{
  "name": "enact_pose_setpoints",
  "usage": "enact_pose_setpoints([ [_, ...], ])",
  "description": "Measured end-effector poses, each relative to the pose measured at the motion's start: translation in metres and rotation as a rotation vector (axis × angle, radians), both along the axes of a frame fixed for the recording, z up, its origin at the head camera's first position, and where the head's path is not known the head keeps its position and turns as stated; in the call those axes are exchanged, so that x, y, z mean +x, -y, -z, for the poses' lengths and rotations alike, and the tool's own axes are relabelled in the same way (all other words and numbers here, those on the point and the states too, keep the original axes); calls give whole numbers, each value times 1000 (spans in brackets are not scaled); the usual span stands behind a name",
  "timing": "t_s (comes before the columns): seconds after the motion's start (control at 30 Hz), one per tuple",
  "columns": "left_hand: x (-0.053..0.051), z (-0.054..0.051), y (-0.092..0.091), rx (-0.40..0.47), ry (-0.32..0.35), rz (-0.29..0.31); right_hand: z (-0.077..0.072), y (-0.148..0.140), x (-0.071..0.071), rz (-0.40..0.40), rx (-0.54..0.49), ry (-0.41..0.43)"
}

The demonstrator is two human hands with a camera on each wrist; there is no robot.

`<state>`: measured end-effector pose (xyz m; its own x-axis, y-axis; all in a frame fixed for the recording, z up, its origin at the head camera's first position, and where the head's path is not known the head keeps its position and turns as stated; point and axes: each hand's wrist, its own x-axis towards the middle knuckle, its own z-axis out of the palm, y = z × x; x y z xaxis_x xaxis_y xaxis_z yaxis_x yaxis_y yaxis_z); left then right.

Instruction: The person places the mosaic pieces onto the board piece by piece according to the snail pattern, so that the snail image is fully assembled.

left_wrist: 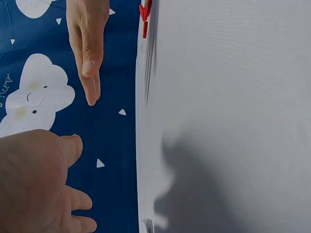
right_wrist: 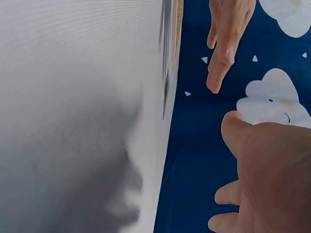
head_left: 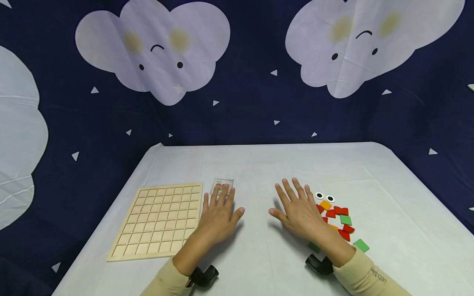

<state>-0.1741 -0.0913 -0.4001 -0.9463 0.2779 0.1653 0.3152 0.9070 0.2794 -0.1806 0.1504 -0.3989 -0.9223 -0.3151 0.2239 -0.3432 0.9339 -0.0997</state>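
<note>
Both hands hover palm down above the white table, fingers spread, holding nothing. In the head view the left hand (head_left: 217, 218) is beside the right edge of a wooden grid board (head_left: 159, 220), its fingertips over a small printed card (head_left: 223, 181). The right hand (head_left: 301, 213) is just left of a group of flat pieces, among them a red piece (head_left: 344, 234), a green piece (head_left: 361, 245), an orange piece (head_left: 326, 205) and a white eye piece (head_left: 330, 199); it hides part of the group. Each wrist view shows both hands raised off the table.
The white table (head_left: 255, 164) has a dark blue cloth with clouds and triangles (head_left: 252, 115) behind it. A black wrist strap mount (head_left: 203, 276) shows under the left wrist, another (head_left: 319, 265) under the right. A green piece (head_left: 314, 247) is partly under the right forearm.
</note>
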Motion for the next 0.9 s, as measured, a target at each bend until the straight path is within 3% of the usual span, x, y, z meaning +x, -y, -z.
enact_pose_setpoints([
  [0.5,3,-5,22,45,18,-7,-7,7,-4,-36,-37,10],
  [0.9,1,-3,53,116,28,-14,-12,23,-11,-86,-124,53],
])
